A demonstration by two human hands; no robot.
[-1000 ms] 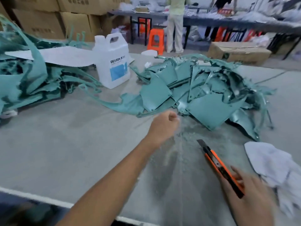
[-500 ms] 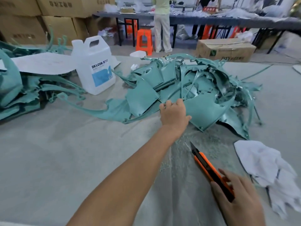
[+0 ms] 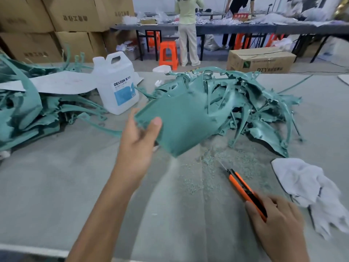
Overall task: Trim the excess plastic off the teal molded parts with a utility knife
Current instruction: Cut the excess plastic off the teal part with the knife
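Your left hand pinches the flat teal molded plastic panel at its near-left corner, with the thumb on the upper face and the fingers behind it. The panel is held above the grey tabletop, face tilted toward you. Its long axis runs from the gripped corner away and to the right, toward the tangled heap of teal molded parts. Whether its far end touches that heap cannot be told.

Your right hand grips the rear of the orange-and-black utility knife, fingers curled round the handle. The knife's long axis lies diagonally, and its extended blade points away and to the left, toward the scatter of fine teal shavings on the tabletop.

A crumpled white cloth lies just right of the knife. A white plastic jug labelled DEXCON stands between the heap and a second heap of teal offcuts at the left.
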